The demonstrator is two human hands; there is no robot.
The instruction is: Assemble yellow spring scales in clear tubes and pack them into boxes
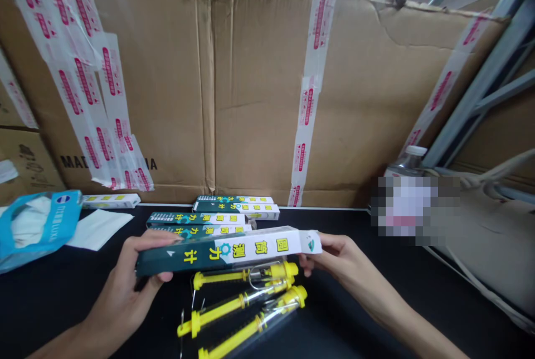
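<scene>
My left hand (129, 275) is closed around the dark green end of a long, narrow spring scale box (254, 250), thumb below and fingers on top. The box is held level above the table, printed side towards me. At its white right end an end flap (311, 242) sticks out, and my right hand (334, 253) pinches there; its fingertips are partly hidden behind the flap. Just below the box, three yellow and clear tubular spring scales (238, 311) with metal hooks lie side by side on the black table.
Behind the held box lie several similar boxes (234, 208); another box (111, 201) is farther left. A blue tissue pack (62, 219) and a white sheet (100, 229) are at the left. A bottle (412, 161) stands right, beside a grey bag (489, 236). A large cardboard box (259, 97) walls the back.
</scene>
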